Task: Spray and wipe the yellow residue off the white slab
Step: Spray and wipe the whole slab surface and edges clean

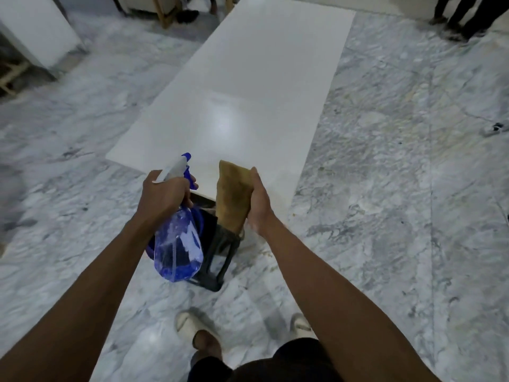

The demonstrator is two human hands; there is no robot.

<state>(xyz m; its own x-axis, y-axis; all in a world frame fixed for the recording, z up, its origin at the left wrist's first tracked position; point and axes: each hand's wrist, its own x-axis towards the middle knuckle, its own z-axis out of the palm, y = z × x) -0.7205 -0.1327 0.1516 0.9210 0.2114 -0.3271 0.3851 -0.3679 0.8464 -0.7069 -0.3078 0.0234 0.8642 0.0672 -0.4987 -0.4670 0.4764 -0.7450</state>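
Clearly left hand (162, 197) fingers clamped spray bottle (177, 244); right hand (257, 199) pinched cloth (232, 197). Nozzle aimed past slab (248, 86) edge; overspray risked wetting floor (399, 188), slip.

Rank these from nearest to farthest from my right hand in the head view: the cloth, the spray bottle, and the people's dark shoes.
1. Cloth: gripped in the right hand.
2. Spray bottle: left, in the left hand.
3. Dark shoes: far top right, past the slab.

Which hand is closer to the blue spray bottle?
Left. The left hand grips the spray bottle at its neck; the right hand is beside it, holding the yellow cloth.
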